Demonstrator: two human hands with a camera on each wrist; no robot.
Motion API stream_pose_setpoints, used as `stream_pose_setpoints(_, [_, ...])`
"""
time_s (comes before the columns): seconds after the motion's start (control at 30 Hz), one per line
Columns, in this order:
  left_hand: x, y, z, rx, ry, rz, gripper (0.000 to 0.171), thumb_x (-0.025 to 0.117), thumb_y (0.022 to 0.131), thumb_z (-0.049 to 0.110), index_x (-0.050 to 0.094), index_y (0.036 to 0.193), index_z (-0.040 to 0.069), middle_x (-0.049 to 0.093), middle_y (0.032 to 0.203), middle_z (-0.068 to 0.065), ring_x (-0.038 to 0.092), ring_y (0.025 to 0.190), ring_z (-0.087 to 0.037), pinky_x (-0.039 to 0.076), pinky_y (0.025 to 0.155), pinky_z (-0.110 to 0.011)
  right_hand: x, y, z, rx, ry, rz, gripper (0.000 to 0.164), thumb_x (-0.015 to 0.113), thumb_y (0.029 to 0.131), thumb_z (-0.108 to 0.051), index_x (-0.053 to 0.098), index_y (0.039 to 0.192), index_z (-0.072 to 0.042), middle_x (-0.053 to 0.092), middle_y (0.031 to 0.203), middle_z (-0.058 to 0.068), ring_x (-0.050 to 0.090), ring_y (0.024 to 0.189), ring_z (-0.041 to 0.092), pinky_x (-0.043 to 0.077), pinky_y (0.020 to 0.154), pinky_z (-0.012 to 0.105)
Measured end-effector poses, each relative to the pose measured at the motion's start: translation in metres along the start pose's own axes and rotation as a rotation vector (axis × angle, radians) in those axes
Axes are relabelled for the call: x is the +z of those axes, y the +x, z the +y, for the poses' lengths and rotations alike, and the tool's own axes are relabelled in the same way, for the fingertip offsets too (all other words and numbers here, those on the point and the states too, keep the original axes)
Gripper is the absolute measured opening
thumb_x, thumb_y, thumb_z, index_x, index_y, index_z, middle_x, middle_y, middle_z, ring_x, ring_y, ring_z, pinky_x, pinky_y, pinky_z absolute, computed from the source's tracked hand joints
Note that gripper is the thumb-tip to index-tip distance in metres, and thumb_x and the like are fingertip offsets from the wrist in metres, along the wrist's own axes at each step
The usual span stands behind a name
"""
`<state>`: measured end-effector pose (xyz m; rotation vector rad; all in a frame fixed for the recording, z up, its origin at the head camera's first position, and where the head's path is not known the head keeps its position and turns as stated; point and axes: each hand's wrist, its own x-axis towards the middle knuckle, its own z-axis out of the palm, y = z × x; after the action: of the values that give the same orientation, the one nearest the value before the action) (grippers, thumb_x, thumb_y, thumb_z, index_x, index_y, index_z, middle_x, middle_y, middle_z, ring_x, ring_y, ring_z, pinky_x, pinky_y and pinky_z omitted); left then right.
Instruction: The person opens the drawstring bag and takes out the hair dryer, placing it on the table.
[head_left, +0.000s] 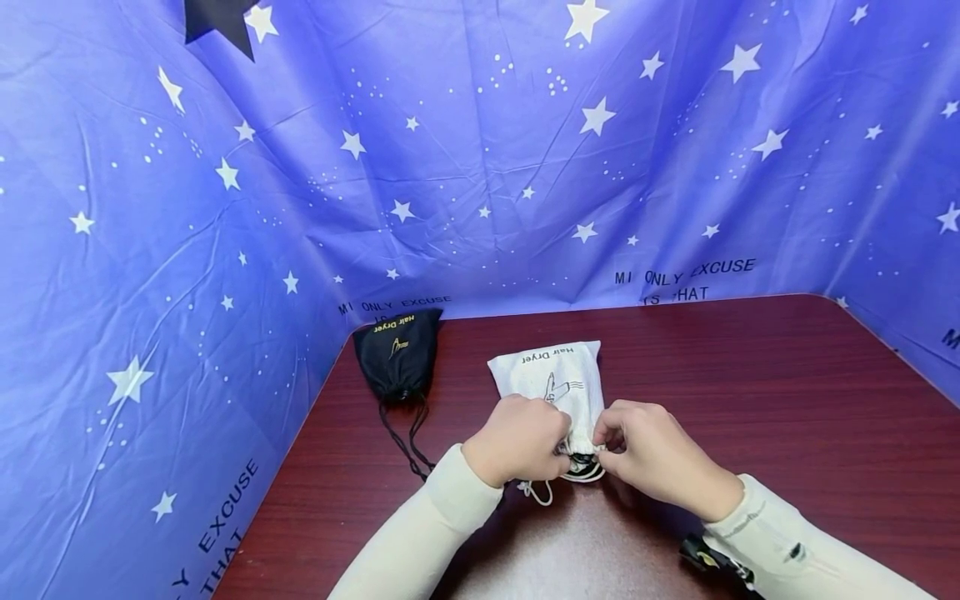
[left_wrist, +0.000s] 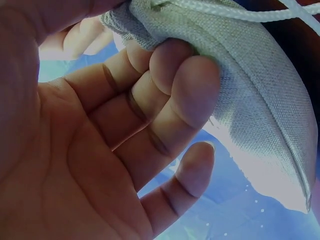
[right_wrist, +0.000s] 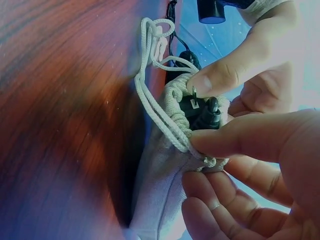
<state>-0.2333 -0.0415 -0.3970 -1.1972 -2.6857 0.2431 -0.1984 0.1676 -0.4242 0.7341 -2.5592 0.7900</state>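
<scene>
A white cloth drawstring bag (head_left: 540, 367) printed "Hair Dryer" lies on the table, mouth towards me. My left hand (head_left: 517, 437) pinches the left side of its gathered rim, the thumb at the opening and the fingers against the outside cloth. On the opposite side, my right hand (head_left: 660, 454) pinches the rim between thumb and fingers. In the right wrist view the mouth is partly open, and a black plug-like end (right_wrist: 207, 117) shows inside; the rest of the contents is hidden. White cord (right_wrist: 150, 102) loops out from the rim over the table.
A black drawstring bag (head_left: 397, 354) with the same words in yellow lies at the table's back left, its black cords (head_left: 405, 446) trailing towards my left wrist. Blue star-print cloth (head_left: 480, 167) hangs behind and beside the dark red wooden table (head_left: 750, 375).
</scene>
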Motion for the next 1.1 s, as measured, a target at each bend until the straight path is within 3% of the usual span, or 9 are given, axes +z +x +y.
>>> stream_pose_setpoints(0.3, [0.000,0.000,-0.008,0.002,-0.070,0.026,0.036,0.077,0.078,0.046,0.049,0.065,0.028,0.046,0.058,0.013,0.046,0.054,-0.006,0.039,0.048,-0.032,0.001,0.001,0.002,-0.015,0.002,0.080,0.029,0.080,0.066,-0.003,0.067,0.074,-0.027,0.060,0.076,-0.018,0.060,0.067,-0.001,0.051,0.061,0.019])
stream_pose_setpoints(0.83, [-0.004,-0.001,-0.012,0.021,-0.115,0.039,0.037,0.076,0.077,0.044,0.046,0.063,0.027,0.040,0.054,0.013,0.044,0.052,-0.005,0.034,0.048,-0.030,-0.001,0.004,0.002,-0.024,-0.011,0.084,0.032,0.080,0.063,-0.003,0.062,0.074,-0.027,0.058,0.075,-0.018,0.061,0.065,0.002,0.050,0.060,0.019])
stream_pose_setpoints(1.1, [-0.007,-0.001,-0.012,0.021,-0.120,0.031,0.038,0.076,0.076,0.043,0.045,0.062,0.027,0.037,0.053,0.013,0.043,0.051,-0.006,0.033,0.048,-0.030,0.001,0.002,0.005,-0.024,-0.053,0.109,0.032,0.078,0.061,-0.006,0.058,0.074,-0.028,0.052,0.073,-0.016,0.052,0.064,0.002,0.043,0.059,0.020])
